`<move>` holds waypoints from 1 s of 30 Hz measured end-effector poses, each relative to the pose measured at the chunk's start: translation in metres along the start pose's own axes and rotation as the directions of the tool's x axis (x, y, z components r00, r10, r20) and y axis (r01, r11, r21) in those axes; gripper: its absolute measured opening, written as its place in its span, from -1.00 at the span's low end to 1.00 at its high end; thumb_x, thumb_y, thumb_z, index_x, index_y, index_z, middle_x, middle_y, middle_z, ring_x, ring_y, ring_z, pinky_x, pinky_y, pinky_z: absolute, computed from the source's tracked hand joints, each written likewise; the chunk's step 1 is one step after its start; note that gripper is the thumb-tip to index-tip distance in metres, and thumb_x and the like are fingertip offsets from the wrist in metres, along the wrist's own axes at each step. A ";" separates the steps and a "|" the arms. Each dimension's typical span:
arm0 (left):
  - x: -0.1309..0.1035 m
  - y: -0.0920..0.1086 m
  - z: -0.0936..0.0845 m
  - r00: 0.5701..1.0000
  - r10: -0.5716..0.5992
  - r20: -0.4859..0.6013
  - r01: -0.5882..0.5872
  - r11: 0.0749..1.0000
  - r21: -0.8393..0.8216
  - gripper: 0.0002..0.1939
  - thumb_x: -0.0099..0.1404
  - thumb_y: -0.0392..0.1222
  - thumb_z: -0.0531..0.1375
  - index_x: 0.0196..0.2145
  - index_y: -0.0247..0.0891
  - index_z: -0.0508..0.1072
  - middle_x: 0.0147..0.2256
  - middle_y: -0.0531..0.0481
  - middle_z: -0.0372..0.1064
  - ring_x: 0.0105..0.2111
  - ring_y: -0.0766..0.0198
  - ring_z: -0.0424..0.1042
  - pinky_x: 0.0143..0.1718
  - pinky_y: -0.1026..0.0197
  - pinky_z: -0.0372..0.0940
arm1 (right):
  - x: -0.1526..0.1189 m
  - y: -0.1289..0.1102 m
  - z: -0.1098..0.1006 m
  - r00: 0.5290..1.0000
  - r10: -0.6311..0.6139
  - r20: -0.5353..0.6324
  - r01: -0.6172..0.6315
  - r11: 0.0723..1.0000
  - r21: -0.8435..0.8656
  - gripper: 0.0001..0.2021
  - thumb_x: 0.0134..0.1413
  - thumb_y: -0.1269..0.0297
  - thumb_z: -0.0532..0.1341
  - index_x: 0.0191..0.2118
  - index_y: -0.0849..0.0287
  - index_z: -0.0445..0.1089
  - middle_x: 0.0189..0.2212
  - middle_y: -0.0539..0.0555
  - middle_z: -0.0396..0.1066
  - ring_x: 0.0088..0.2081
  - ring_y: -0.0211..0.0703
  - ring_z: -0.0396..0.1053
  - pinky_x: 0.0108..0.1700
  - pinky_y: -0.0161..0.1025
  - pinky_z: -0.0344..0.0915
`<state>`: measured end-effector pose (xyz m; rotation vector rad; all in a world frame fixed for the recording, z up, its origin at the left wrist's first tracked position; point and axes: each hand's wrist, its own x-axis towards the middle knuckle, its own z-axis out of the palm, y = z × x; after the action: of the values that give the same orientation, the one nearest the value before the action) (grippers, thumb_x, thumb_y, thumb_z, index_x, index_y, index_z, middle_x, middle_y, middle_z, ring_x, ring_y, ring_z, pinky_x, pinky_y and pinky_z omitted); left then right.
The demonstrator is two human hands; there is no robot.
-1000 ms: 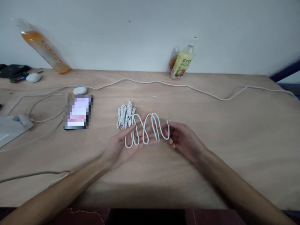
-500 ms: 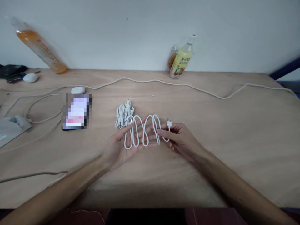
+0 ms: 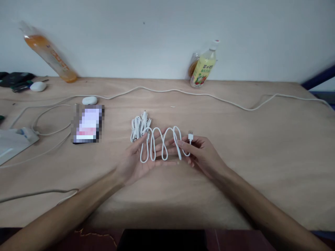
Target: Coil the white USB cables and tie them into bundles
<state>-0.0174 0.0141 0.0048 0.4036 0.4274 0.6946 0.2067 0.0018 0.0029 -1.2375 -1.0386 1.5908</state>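
Note:
A white cable (image 3: 164,146) lies in several wavy loops across both of my hands at the middle of the table. Palm up, my left hand (image 3: 140,158) supports the left loops, its thumb pressed on the cable's left end and its fingers stretched beneath. My right hand (image 3: 200,151) pinches the right loops between thumb and fingers. The cable's USB plug (image 3: 191,136) points upward beside the right index finger. Just behind my left thumb, a bundle of white cables (image 3: 140,125) rests on the table.
A phone (image 3: 88,123) and a white case (image 3: 89,100) lie to the left. A long white cord (image 3: 178,90) crosses the back of the table (image 3: 248,146). An orange drink bottle (image 3: 49,55) and a yellow one (image 3: 203,68) stand by the wall. A plastic packet (image 3: 15,144) lies far left.
The loops between my hands are spread slightly differently, with the right ones closer together at the bottom. The view has shifted a little; both hands keep their hold.

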 end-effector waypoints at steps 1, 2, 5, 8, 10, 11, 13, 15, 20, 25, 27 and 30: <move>0.000 0.000 0.000 1.000 0.001 -0.013 -0.001 1.000 0.010 -0.42 0.68 0.01 0.05 0.51 -0.25 0.28 0.36 -0.35 0.46 0.43 -0.24 0.35 0.44 -0.40 0.19 | 0.000 0.000 0.000 1.000 0.004 0.001 -0.004 1.000 0.008 -0.60 -0.03 -0.13 0.57 -0.34 0.12 0.67 -0.56 -0.05 0.46 -0.65 -0.40 0.12 -0.66 -0.34 0.03; 0.001 0.000 0.000 1.000 0.004 -0.027 -0.004 1.000 0.022 -0.43 0.68 -0.02 0.03 0.51 -0.26 0.28 0.36 -0.35 0.46 0.43 -0.23 0.36 0.43 -0.39 0.20 | 0.000 0.000 0.001 1.000 0.012 -0.002 -0.012 1.000 0.012 -0.60 -0.04 -0.14 0.57 -0.33 0.12 0.67 -0.57 -0.06 0.45 -0.65 -0.40 0.11 -0.65 -0.34 0.02; 0.002 -0.002 0.000 0.998 0.017 -0.055 -0.014 0.998 0.059 -0.44 0.69 -0.06 0.02 0.50 -0.30 0.29 0.36 -0.37 0.45 0.42 -0.21 0.38 0.44 -0.34 0.21 | 0.000 0.000 0.001 0.999 0.024 -0.030 -0.024 1.000 0.003 -0.60 -0.09 -0.11 0.59 -0.36 0.13 0.63 -0.59 -0.08 0.42 -0.64 -0.40 0.09 -0.63 -0.33 0.01; 0.002 -0.003 0.000 0.996 0.028 -0.082 -0.022 0.997 0.078 -0.44 0.68 -0.10 0.04 0.51 -0.34 0.29 0.38 -0.37 0.43 0.43 -0.18 0.37 0.46 -0.26 0.20 | 0.000 0.001 0.001 0.998 0.017 -0.054 -0.018 1.000 -0.017 -0.59 -0.16 -0.05 0.63 -0.42 0.14 0.54 -0.59 -0.11 0.39 -0.63 -0.42 0.08 -0.61 -0.34 0.01; 0.002 -0.004 0.000 0.994 0.032 -0.104 -0.024 0.997 0.079 -0.44 0.68 -0.13 0.05 0.52 -0.32 0.27 0.39 -0.35 0.42 0.43 -0.15 0.36 0.47 -0.22 0.19 | 0.000 0.002 0.001 0.998 0.018 -0.059 -0.019 1.000 -0.024 -0.57 -0.15 -0.05 0.62 -0.45 0.13 0.49 -0.61 -0.14 0.34 -0.63 -0.42 0.08 -0.60 -0.35 0.01; 0.002 -0.004 0.000 0.993 0.031 -0.110 -0.023 0.997 0.079 -0.43 0.68 -0.14 0.05 0.54 -0.30 0.25 0.39 -0.33 0.43 0.43 -0.13 0.37 0.47 -0.21 0.19 | 0.000 0.003 0.001 0.998 0.017 -0.060 -0.019 0.999 -0.027 -0.56 -0.14 -0.05 0.62 -0.46 0.13 0.46 -0.62 -0.14 0.32 -0.63 -0.42 0.08 -0.60 -0.34 0.00; 0.002 -0.004 0.001 0.993 0.025 -0.112 -0.015 0.996 0.084 -0.41 0.68 -0.16 0.04 0.57 -0.24 0.18 0.38 -0.30 0.44 0.42 -0.10 0.39 0.47 -0.20 0.19 | 0.000 0.004 0.001 0.998 0.015 -0.060 -0.017 0.999 -0.036 -0.56 -0.12 -0.04 0.61 -0.47 0.13 0.44 -0.62 -0.15 0.30 -0.62 -0.40 0.09 -0.59 -0.34 0.01; 0.002 -0.004 0.002 0.994 0.016 -0.110 -0.006 0.996 0.093 -0.40 0.69 -0.16 0.03 0.59 -0.20 0.13 0.36 -0.28 0.47 0.40 -0.08 0.41 0.46 -0.19 0.20 | 0.000 0.004 0.001 0.998 0.010 -0.055 -0.012 0.999 -0.053 -0.58 -0.12 -0.03 0.61 -0.46 0.12 0.46 -0.62 -0.14 0.32 -0.61 -0.38 0.13 -0.57 -0.33 0.03; 0.002 -0.007 0.005 0.994 0.032 -0.104 -0.019 0.992 0.124 -0.37 0.67 -0.12 0.09 0.60 -0.17 0.12 0.29 -0.30 0.54 0.33 -0.11 0.50 0.42 -0.21 0.27 | 0.000 0.003 0.002 0.998 -0.030 -0.055 0.024 0.994 -0.107 -0.59 -0.10 -0.04 0.60 -0.45 0.12 0.46 -0.60 -0.13 0.32 -0.56 -0.33 0.17 -0.49 -0.28 0.12; 0.002 -0.010 0.007 0.991 0.067 -0.112 -0.046 0.983 0.178 -0.25 0.55 -0.34 0.24 0.58 -0.11 0.17 0.20 -0.25 0.62 0.27 -0.07 0.55 0.38 -0.12 0.32 | 0.001 0.003 0.000 0.995 -0.081 -0.051 0.072 0.985 -0.157 -0.58 -0.13 -0.04 0.61 -0.46 0.13 0.48 -0.56 -0.10 0.36 -0.50 -0.29 0.23 -0.42 -0.26 0.16; 0.002 -0.010 0.007 0.992 0.061 -0.107 -0.042 0.984 0.174 -0.27 0.56 -0.33 0.22 0.58 -0.11 0.18 0.19 -0.25 0.63 0.28 -0.07 0.55 0.38 -0.13 0.32 | 0.001 0.004 0.000 0.995 -0.092 -0.048 0.083 0.983 -0.161 -0.59 -0.11 -0.03 0.60 -0.46 0.13 0.48 -0.57 -0.10 0.35 -0.51 -0.30 0.22 -0.42 -0.27 0.14; 0.002 -0.009 0.006 0.995 0.052 -0.089 -0.037 0.986 0.163 -0.32 0.60 -0.31 0.15 0.58 -0.13 0.18 0.19 -0.25 0.64 0.29 -0.07 0.54 0.41 -0.16 0.28 | 0.001 0.004 0.000 0.993 -0.102 -0.052 0.092 0.980 -0.177 -0.59 -0.08 -0.03 0.58 -0.49 0.13 0.44 -0.60 -0.11 0.31 -0.54 -0.32 0.17 -0.46 -0.28 0.11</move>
<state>-0.0080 0.0073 0.0051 0.5360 0.5665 0.7270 0.2065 0.0012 -0.0008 -1.3222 -1.2008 1.4028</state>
